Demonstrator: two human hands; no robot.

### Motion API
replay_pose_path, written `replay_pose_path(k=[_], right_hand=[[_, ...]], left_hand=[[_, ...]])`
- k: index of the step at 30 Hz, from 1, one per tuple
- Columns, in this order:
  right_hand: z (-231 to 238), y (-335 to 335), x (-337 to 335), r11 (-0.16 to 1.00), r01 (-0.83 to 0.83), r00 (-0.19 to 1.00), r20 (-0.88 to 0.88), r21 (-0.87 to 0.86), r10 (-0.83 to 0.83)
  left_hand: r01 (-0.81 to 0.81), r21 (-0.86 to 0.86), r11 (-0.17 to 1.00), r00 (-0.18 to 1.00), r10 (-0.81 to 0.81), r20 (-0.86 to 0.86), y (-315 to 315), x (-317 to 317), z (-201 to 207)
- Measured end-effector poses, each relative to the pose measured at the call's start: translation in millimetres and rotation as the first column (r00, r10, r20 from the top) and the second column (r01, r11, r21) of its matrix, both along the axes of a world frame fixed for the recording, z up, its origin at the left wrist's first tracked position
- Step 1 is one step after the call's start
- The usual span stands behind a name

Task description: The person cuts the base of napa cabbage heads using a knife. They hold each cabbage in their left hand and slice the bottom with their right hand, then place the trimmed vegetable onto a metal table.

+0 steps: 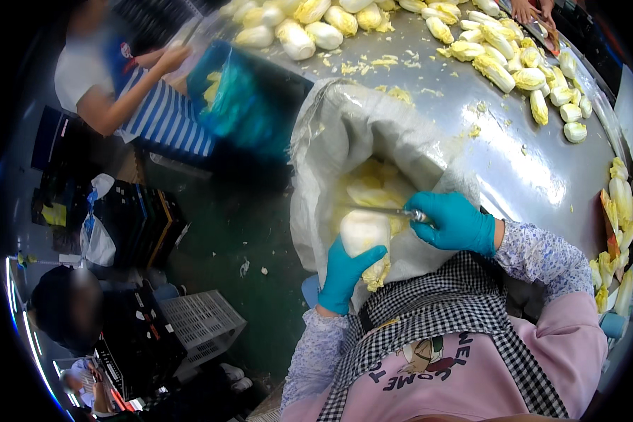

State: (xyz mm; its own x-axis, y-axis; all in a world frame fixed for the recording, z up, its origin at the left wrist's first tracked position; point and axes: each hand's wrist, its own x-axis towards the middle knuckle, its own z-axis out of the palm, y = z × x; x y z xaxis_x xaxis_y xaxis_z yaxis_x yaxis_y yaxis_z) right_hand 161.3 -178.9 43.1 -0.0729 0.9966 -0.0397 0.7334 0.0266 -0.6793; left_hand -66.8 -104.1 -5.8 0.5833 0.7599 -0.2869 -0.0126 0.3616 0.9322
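My left hand (pixel 350 271), in a teal glove, is closed around a napa cabbage (pixel 365 233), its pale root end facing up and yellow leaf tips pointing toward my apron. In my right hand (pixel 454 221), gloved the same way, is a knife (pixel 390 210). Its blade lies across the root end of the cabbage; whether it has cut in cannot be made out. Both hands are over the open mouth of a white woven sack (pixel 316 151). Loose pale yellow leaves (pixel 376 184) lie inside the sack.
Many napa cabbages (pixel 496 67) cover the far part of the metal table (pixel 499 151), with leaf scraps about. A blue-lined bin (pixel 243 98) stands at the left beside a person in a striped apron (pixel 165 105). Crates (pixel 200 323) stand on the green floor (pixel 250 225).
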Motion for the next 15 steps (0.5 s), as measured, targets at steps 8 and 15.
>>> replay_pose_path(k=[8,15], right_hand=[[-17.2,-21.6,-28.6,0.975,-0.190,0.971,0.167,0.111,0.171],[-34.8,-27.9,-41.7,0.970,-0.208,0.958,0.226,0.128,0.175]], left_hand=[[0.090,0.110,0.990,0.974,-0.065,-0.218,-25.3,-20.2,-6.8],[0.070,0.096,0.993,0.959,-0.041,-0.281,-41.7,-32.8,-5.3]])
